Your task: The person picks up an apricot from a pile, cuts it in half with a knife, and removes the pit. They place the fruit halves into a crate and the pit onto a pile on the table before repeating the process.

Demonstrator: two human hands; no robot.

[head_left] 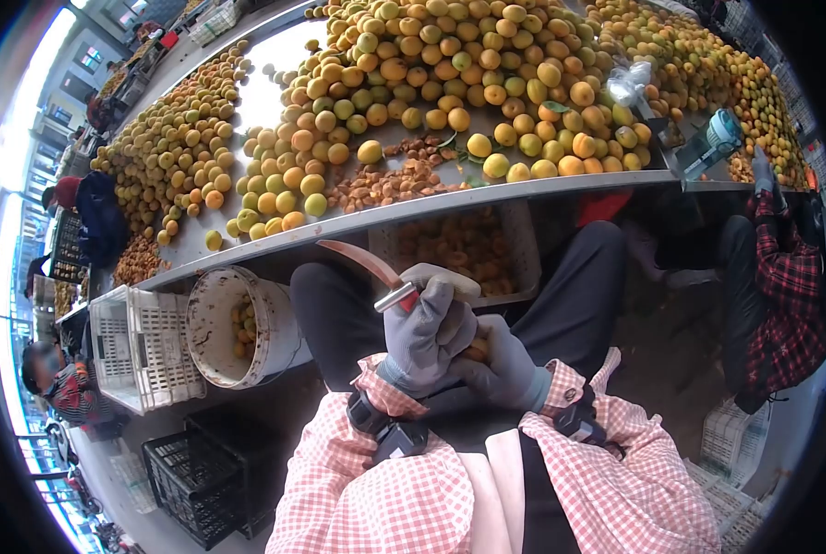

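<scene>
Head view. Gripping a red-handled knife [367, 260] in the gloved left hand [427, 332], fingers closed round the handle, curved blade pointing away and to the left. Closed too, with fingertips bent in against the left: the gloved right hand [507, 365]. Between the two, mostly hidden by fingers, a small orange-brown fruit [476, 350], apparently pinched by the right; cut or whole, cannot tell.

On both wrists, just behind the hands, black straps [399, 439] over pink checked sleeves [367, 499]. To either side of the hands, knees in dark trousers [584, 277].

Directly beyond the hands, below the table edge [524, 193], a pale crate [528, 242] holding orange-brown fruit. Above that, on the table, a heap of brown pieces [399, 180], then a large spread of yellow-orange round fruit [459, 65]. Beyond and right, a clear plastic bag [627, 83] and a blue-lidded bottle [708, 146].

Left of the hands, a stained white bucket [208, 343] with fruit inside; just beside it, farther left, white crates [159, 351]. Lower left, a black crate [191, 489].

Well to the right, a co-worker in red plaid [787, 277], one gloved hand at the fruit.
</scene>
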